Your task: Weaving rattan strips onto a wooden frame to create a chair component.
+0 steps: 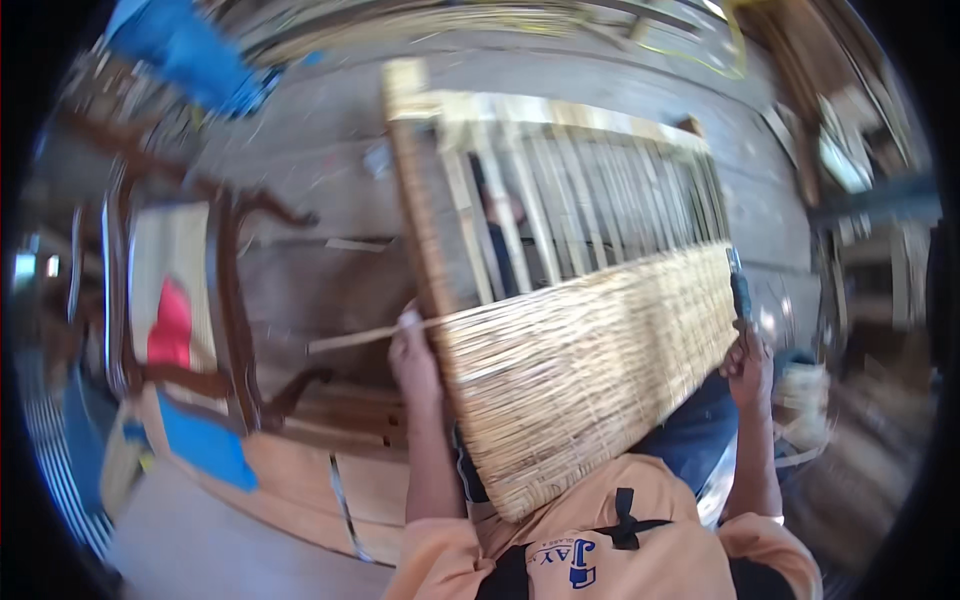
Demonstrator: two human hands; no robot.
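Observation:
A wooden frame (404, 200) leans over my lap, with pale strips (560, 200) strung across its far part. Its near part is covered by tightly woven straw-coloured cane (590, 370). My left hand (412, 362) is closed around the frame's left rail. A loose cane strand (360, 338) sticks out to the left beside that hand. On the right, my right hand (748, 362) grips a dark-handled tool (740, 295) whose metal end lies against the weave's right edge. Blur hides the exact kind of tool.
A dark carved wooden chair (232, 300) lies at left, a red cloth (172, 325) on its pale panel. Blue fabric (180, 50) is at the far left, and a blue sheet (207, 440) rests on boards nearer me. Timber (800, 150) leans at the right.

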